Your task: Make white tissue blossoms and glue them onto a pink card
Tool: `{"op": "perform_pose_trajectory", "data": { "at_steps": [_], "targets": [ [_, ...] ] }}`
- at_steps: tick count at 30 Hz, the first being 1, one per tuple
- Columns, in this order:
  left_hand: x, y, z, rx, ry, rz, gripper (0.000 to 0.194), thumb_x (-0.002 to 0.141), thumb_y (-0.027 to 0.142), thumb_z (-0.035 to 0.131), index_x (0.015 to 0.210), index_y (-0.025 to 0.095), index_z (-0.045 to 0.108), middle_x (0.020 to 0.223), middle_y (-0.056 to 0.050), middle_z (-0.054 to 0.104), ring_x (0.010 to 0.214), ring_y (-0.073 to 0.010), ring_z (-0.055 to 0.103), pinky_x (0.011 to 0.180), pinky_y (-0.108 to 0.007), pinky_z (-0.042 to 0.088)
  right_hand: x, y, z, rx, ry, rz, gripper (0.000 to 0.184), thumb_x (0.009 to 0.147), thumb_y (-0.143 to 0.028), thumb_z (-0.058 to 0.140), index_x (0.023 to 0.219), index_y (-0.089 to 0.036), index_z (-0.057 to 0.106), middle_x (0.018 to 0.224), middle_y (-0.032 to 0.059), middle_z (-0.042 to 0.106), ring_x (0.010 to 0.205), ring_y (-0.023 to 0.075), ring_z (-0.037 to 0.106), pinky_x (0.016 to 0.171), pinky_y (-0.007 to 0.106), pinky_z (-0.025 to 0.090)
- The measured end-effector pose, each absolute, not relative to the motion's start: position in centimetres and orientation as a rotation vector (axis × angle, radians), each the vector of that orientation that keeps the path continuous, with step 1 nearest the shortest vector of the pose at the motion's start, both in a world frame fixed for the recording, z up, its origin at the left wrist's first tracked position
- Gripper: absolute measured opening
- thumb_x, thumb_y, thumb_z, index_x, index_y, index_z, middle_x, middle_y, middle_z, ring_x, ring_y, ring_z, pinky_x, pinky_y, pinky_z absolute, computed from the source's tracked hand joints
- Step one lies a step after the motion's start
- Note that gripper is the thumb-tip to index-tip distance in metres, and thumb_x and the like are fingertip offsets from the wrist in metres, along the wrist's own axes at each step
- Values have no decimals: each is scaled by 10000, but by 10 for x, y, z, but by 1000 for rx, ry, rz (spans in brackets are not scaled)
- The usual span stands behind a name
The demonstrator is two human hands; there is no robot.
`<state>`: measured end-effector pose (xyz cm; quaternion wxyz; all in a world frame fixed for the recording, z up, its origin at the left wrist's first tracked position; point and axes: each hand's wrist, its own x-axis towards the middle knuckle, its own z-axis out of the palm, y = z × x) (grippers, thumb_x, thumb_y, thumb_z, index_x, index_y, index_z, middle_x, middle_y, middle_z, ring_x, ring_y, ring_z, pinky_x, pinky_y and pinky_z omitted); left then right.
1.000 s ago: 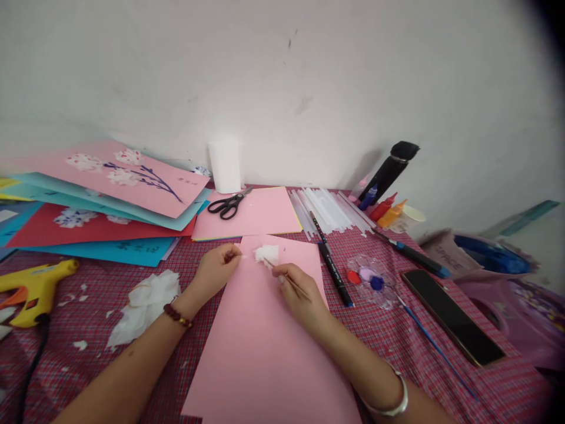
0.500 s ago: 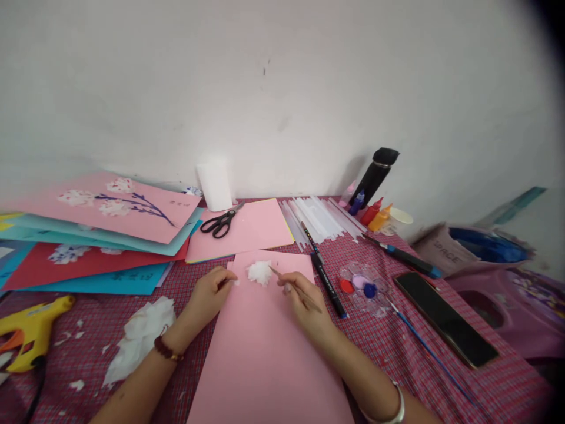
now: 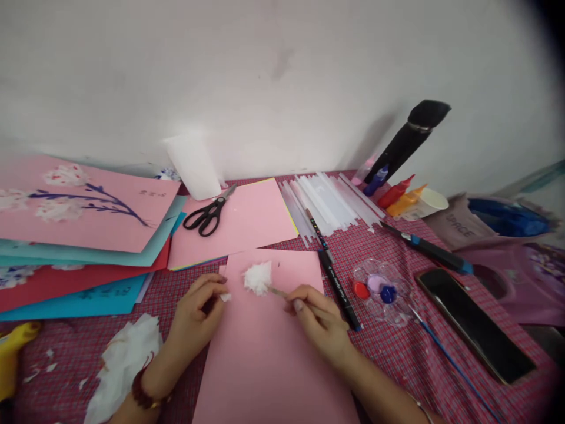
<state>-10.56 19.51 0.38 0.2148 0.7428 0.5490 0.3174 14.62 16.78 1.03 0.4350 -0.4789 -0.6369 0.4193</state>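
A sheet of pink paper (image 3: 273,353) lies lengthwise in front of me, and near its far end sits a ragged white tissue tuft (image 3: 258,278). My right hand (image 3: 320,321) is closed round a thin wooden stick (image 3: 279,292), whose tip meets the tuft's right edge. At the sheet's left edge, my left hand (image 3: 200,309) is curled with thumb and forefinger together. A small white tissue scrap (image 3: 225,297) shows at its fingertips. Crumpled white tissue (image 3: 126,365) lies on the cloth left of my left forearm.
Black scissors (image 3: 209,213) rest on stacked paper at the back, beside a white roll (image 3: 194,168). Finished flower cards (image 3: 106,229) pile up at left. To the right are a black marker (image 3: 339,291), paint palette (image 3: 375,306), box cutter (image 3: 435,253), phone (image 3: 474,324) and glue sticks (image 3: 324,200).
The white tissue on the sheet has gone from a flattish square to a bunched, ragged tuft. My left hand has opened slightly at the sheet's edge. The camera view has shifted.
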Motion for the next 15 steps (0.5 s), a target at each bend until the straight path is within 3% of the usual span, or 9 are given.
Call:
{"op": "perform_pose_trajectory", "data": {
  "at_steps": [5, 15],
  "targets": [
    [-107, 200, 5, 2106, 1484, 764, 102, 728, 116, 476, 687, 189, 535, 929, -54, 590, 911, -183, 568, 788, -296, 442, 150, 175, 8, -1285, -1536, 1069, 187, 861, -228, 433, 730, -185, 560, 657, 15, 594, 656, 142, 560, 599, 250, 426],
    [-107, 202, 4, 2095, 1443, 760, 89, 709, 120, 470, 660, 179, 517, 913, -56, 582, 916, -186, 548, 815, -316, 418, 137, 192, 7, -1145, -1397, 1303, 176, 840, -224, 457, 741, -182, 596, 703, 15, 628, 663, 123, 581, 631, 251, 460]
  ]
}}
